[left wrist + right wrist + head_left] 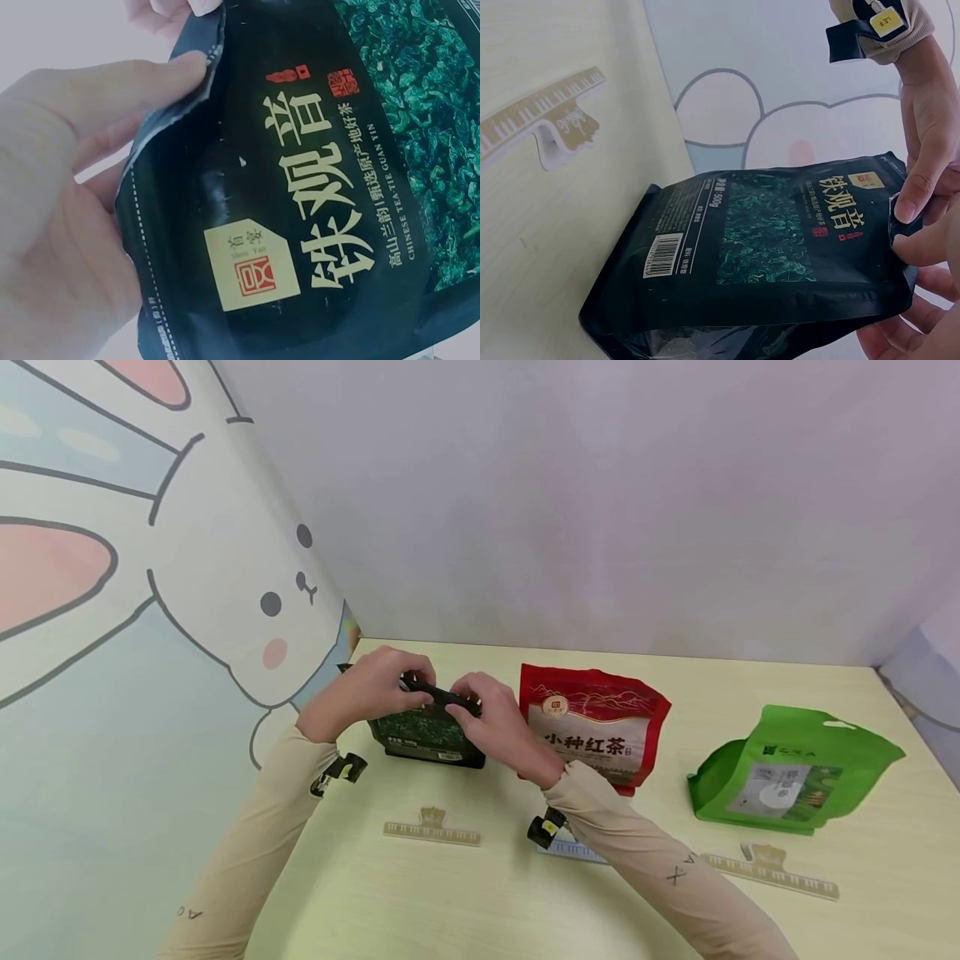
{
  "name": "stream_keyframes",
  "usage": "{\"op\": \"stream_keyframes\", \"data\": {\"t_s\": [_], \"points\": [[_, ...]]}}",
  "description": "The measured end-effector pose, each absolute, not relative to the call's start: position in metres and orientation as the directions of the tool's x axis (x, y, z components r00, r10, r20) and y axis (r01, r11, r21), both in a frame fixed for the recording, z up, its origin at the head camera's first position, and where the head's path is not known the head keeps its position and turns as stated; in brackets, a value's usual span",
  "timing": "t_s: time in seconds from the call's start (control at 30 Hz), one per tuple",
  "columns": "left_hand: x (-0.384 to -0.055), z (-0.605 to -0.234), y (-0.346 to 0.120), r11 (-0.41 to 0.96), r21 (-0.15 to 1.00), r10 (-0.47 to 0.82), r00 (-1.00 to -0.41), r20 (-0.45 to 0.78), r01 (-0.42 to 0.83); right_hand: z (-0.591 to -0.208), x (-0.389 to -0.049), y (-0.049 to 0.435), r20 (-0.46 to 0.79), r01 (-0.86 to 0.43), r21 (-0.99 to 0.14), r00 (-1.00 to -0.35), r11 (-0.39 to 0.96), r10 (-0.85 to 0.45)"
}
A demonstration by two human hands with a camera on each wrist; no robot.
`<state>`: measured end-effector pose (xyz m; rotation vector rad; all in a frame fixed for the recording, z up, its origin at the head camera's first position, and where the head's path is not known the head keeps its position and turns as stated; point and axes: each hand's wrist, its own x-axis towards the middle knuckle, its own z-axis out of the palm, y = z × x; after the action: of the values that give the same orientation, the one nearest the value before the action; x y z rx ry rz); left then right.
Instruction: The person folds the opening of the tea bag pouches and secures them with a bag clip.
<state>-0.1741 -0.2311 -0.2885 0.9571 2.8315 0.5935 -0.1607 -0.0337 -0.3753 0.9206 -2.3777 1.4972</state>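
Note:
A black tea bag with a dark green leaf picture stands at the table's far left. My left hand pinches its top edge; in the left wrist view the thumb presses the front of the creased rim. Close beside it, my right hand pinches the same top edge farther right. The bag's front, with gold lettering and a barcode, shows in the right wrist view. In front of the bag lies a gold-and-white piano-patterned clip.
Right of the hands stands a red and beige tea bag, partly behind my right arm. A green tea bag stands farther right. Another gold clip lies before it, and a blue clip shows beneath my right forearm. A rabbit-painted wall borders the left.

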Motion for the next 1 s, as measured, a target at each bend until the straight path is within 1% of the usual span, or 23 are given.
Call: {"op": "stream_keyframes", "data": {"t_s": [0.23, 0.47, 0.67, 0.83, 1.0], "points": [[-0.1759, -0.2914, -0.2314, 0.724, 0.375, 0.607, -0.793, 0.053, 0.579, -0.3751, -0.161, -0.0332, 0.482, -0.606, -0.736, -0.783, 0.303, -0.394], [-0.1761, -0.2909, -0.2311, 0.704, 0.387, 0.621, -0.781, 0.072, 0.595, -0.375, -0.1623, -0.0332, 0.503, -0.627, -0.715, -0.769, 0.311, -0.395], [-0.1745, -0.2897, -0.2309, 0.704, 0.397, 0.618, -0.784, 0.065, 0.588, -0.3755, -0.1638, -0.0334, 0.499, -0.623, -0.716, -0.772, 0.314, -0.395], [-0.1729, -0.2897, -0.2309, 0.698, 0.384, 0.623, -0.777, 0.091, 0.605, -0.3742, -0.1643, -0.0333, 0.482, -0.615, -0.722, -0.776, 0.317, -0.407], [-0.1719, -0.2891, -0.2314, 0.706, 0.378, 0.61, -0.786, 0.104, 0.598, -0.3739, -0.1646, -0.0338, 0.471, -0.609, -0.722, -0.781, 0.329, -0.411]]}}
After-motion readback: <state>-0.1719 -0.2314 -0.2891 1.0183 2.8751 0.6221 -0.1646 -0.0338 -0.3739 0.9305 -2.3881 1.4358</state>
